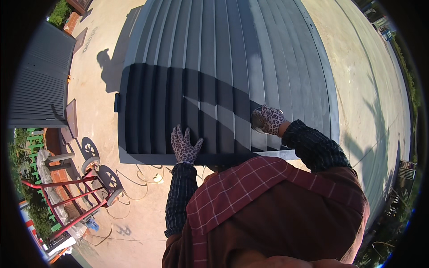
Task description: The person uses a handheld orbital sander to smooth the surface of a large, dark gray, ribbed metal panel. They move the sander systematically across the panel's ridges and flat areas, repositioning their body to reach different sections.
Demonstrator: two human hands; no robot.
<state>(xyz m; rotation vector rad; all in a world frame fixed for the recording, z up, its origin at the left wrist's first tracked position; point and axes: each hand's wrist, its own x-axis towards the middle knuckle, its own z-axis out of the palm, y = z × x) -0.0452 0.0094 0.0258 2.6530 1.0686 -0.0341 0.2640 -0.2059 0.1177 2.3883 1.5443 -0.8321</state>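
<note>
A large dark grey metal panel (286,58) with raised parallel ribs lies in front of me, its near edge close to my body. My left hand (184,145), in a leopard-print glove, rests flat on the ribs near that edge, fingers spread. Further right, my right hand (269,119) wears a matching glove and is curled low over the panel. Its fingers are closed around something dark with a pale, shiny rim, partly hidden by the hand; its kind I cannot make out. My shadow darkens the near left part of the panel.
A red hand truck (73,194) with wheels stands at the left, near a thin hose (134,196) looped on the concrete ground (143,228). Another grey ribbed panel (38,76) stands at the far left. Green plants (22,147) and a green fence (35,142) are below it.
</note>
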